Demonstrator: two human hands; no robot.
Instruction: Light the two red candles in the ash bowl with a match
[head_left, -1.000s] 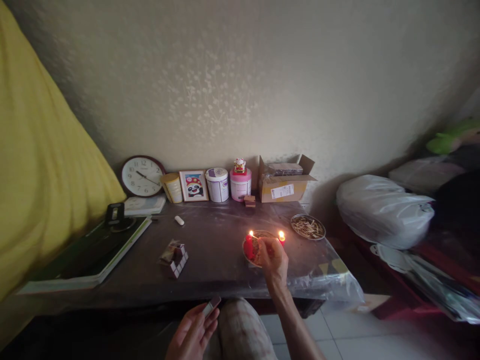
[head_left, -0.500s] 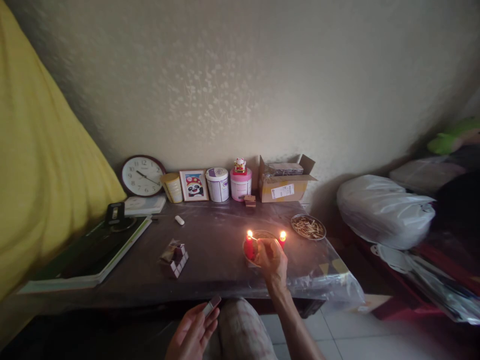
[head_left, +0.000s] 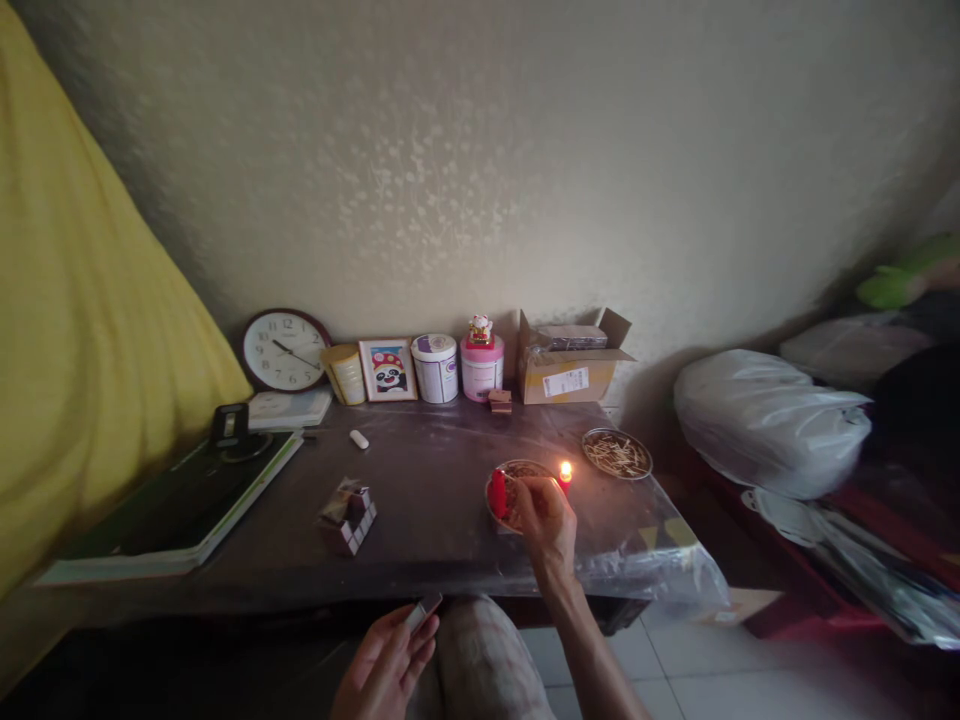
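Two red candles stand in a round bowl of brownish grains [head_left: 517, 520] near the table's front edge. The left candle [head_left: 498, 495] shows no flame, while the right candle [head_left: 565, 478] burns at its tip. My right hand [head_left: 549, 520] is over the bowl, between the candles, pinching a thin matchstick [head_left: 509, 476] that points at the left candle's top. No flame shows on the stick. Below the table edge, by my knee, my left hand [head_left: 394, 650] is closed around a small matchbox [head_left: 424, 611]. My right fingers hide part of the bowl and the right candle's base.
Right of the bowl lies a dish of matchsticks [head_left: 616, 455]. A stack of small matchboxes [head_left: 349, 516] sits left. Along the wall stand a clock [head_left: 286, 351], canisters [head_left: 435, 370] and an open carton [head_left: 574, 365]. A large green book [head_left: 180, 500] covers the left side.
The flame at the left candle and the match tip has gone out. My right hand has barely shifted, and my left hand stays put with the matchbox.
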